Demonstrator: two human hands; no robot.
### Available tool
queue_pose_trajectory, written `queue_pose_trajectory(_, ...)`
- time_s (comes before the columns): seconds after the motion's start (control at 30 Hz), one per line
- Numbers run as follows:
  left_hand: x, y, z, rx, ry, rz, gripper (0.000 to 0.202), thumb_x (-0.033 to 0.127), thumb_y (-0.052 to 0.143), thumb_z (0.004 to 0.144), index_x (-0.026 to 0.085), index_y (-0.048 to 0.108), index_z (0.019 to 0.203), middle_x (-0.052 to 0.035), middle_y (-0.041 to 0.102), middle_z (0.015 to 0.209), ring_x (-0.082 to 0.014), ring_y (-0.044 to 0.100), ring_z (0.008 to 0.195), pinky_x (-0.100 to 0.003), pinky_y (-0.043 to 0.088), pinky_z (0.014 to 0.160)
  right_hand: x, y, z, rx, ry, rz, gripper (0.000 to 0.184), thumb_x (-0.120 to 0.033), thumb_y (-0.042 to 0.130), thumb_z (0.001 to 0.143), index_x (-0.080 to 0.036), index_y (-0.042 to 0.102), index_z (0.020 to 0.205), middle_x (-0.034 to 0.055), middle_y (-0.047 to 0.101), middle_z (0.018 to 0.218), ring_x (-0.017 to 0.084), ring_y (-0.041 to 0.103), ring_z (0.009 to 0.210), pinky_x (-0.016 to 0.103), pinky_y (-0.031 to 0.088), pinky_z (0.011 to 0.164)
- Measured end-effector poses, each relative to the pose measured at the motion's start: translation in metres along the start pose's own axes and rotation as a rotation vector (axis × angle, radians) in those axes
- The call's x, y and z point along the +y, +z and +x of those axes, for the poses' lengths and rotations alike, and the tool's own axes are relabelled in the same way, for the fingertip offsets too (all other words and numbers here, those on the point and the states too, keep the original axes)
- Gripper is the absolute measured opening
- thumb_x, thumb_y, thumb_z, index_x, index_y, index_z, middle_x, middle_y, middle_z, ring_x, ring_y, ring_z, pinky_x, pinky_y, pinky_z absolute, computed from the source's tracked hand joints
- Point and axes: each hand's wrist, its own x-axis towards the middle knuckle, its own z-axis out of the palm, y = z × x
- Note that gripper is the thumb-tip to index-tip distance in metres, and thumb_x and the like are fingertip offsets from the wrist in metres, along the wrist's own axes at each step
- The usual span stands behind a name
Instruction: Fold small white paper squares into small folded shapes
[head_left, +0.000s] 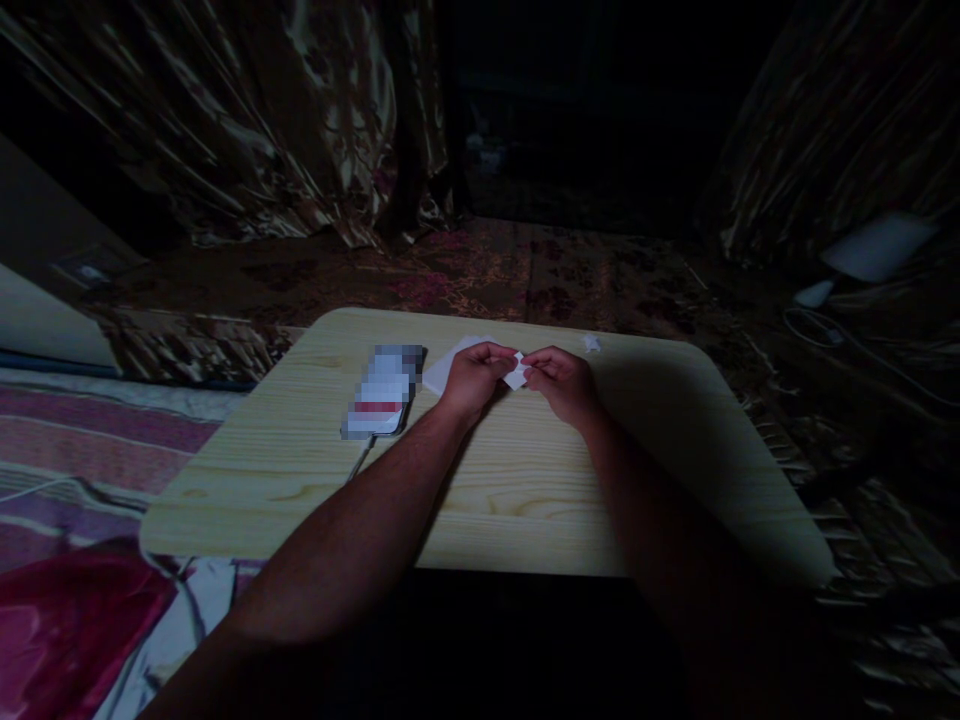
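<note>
Both hands meet over the far middle of a small light wooden table [525, 490]. My left hand [472, 378] and my right hand [564, 380] each pinch one side of a small white piece of paper [516, 372], held just above the tabletop. The fingers of both hands are closed on it. A sheet of white paper [442, 368] lies on the table behind my left hand, partly hidden by it.
A phone [382, 392] lies left of my hands with a cable running off the near edge. A small white paper scrap [592, 343] sits at the table's far edge. Patterned fabric and carpet surround the table; the room is dark.
</note>
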Motion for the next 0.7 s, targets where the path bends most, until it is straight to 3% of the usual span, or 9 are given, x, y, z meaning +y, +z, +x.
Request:
queue_pose_trajectory(0.43,-0.0009,0.0014,-0.0026,-0.068,-0.006,0.013,0.029,0.027,0.085,0.057,0.013,0.073,0.08,-0.0031,0.073,0.069,-0.014,0.063,0.059,-0.028,0.049,0.061,0.0033,-0.0057,0.0043,-0.011,0.054,0.007,0.027,-0.046,0.075,0.077,-0.021,0.067,0.082,0.0026,0.074,0.078,0.016,0.069,0.067,0.027,0.057,0.058)
queue_pose_trajectory(0.7,0.0023,0.0037,-0.0056,-0.079,-0.036,0.002,0.027,0.016,0.08,0.054,0.013,0.074,0.081,-0.003,0.073,0.071,-0.0142,0.064,0.06,-0.028,0.049,0.063,0.0019,-0.0067,0.0044,0.009,0.053,0.038,0.027,-0.045,0.076,0.077,-0.021,0.064,0.08,0.0006,0.07,0.069,0.015,0.067,0.061,0.028,0.058,0.057)
